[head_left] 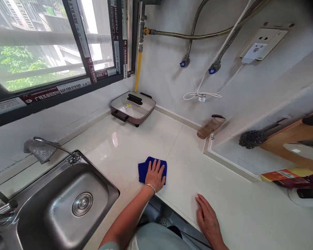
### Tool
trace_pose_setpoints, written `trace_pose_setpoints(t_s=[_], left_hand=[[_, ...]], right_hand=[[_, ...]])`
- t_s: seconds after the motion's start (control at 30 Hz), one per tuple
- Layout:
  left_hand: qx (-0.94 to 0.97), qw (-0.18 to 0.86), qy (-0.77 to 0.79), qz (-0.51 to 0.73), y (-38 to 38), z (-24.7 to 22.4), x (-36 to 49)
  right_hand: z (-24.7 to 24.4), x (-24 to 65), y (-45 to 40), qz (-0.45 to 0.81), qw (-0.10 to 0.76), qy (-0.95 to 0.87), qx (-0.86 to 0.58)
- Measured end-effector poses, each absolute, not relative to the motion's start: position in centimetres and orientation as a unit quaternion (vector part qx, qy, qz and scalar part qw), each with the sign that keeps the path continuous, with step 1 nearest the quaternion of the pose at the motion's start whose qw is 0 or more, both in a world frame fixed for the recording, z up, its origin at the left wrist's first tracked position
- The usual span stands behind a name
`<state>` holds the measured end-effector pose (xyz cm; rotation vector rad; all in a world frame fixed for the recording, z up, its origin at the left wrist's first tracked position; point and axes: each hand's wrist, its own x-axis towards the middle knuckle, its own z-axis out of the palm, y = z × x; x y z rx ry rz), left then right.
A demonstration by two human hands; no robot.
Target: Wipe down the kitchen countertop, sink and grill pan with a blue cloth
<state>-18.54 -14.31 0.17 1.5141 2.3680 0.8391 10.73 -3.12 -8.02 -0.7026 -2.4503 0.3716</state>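
Note:
A folded dark blue cloth (143, 172) lies on the pale countertop (127, 146), just right of the sink. My left hand (154, 176) rests flat on top of it, fingers spread and palm down, with a bracelet at the wrist. The cloth's middle is hidden under the palm. Farther right, by the counter's front edge, my right hand (207, 217) lies on the surface with loosely stretched fingers and holds nothing. No object touches the right hand apart from the counter.
A steel sink (101, 198) with a tap (5, 208) is at left; a grey mesh cloth (41, 149) hangs on a slim spout behind it. A lidded electric pan (133, 107) stands in the back corner. At right are a steel scourer (251, 139) and colourful packets (294, 177).

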Motion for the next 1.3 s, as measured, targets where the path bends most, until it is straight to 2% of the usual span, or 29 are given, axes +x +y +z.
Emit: trace_pose_setpoints(t_s=[0.13,0.37,0.83,1.13,1.3], left_hand=[[0.525,0.047,0.826,0.197,-13.2,-2.2,-18.0],[0.570,0.046,0.792,0.213,-16.3,-2.3,-21.0],[0.269,-0.059,0.956,0.105,-28.0,-0.6,-39.3],[0.151,-0.042,0.983,0.100,-23.9,-0.5,-43.9],[0.179,-0.038,0.980,0.080,-18.4,-0.7,-43.0]], right_hand=[[-8.6,11.5,-3.1,0.124,0.271,-0.920,-0.255],[-7.8,11.2,-3.7,0.154,0.256,-0.913,-0.277],[-7.2,10.9,-3.8,0.168,0.267,-0.900,-0.299],[-7.1,10.3,-4.3,0.137,0.252,-0.907,-0.307],[-7.2,10.3,-4.2,0.122,0.244,-0.911,-0.310]])
